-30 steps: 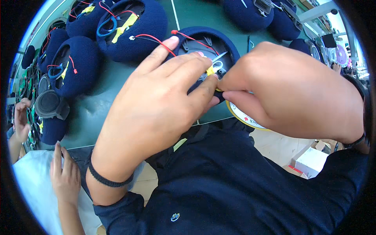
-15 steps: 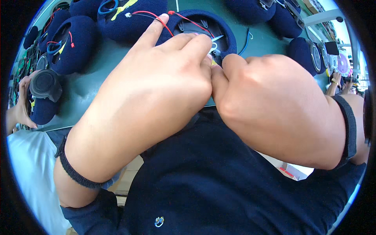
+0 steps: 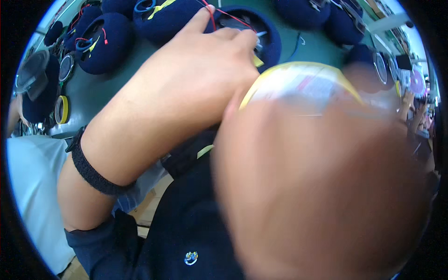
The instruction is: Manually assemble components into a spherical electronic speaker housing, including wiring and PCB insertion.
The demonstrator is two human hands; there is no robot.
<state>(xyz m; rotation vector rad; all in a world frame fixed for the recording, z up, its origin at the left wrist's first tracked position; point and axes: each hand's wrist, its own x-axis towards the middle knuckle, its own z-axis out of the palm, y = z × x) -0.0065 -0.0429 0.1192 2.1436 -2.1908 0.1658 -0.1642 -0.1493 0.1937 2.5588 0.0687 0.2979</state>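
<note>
Navy knit-covered shell point(image 3: 271, 33), left hand point(image 3: 207, 70) over it, yellow-edged roll point(image 3: 301, 80) at blurred right hand point(image 3: 317, 172), both grips unclear

The left hand point(image 3: 210, 65) rests on a navy shell point(image 3: 272, 37) with red wires point(image 3: 237, 18). The blurred right hand point(image 3: 322, 182) holds a yellow-edged roll point(image 3: 298, 77). Other shells point(image 3: 116, 51) sit on the green table point(image 3: 105, 98).

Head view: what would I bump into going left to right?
Grey round part, yellow ring, navy knitted cover with wires, left hand, blurry yellow-edged roll, purple disc.
</note>
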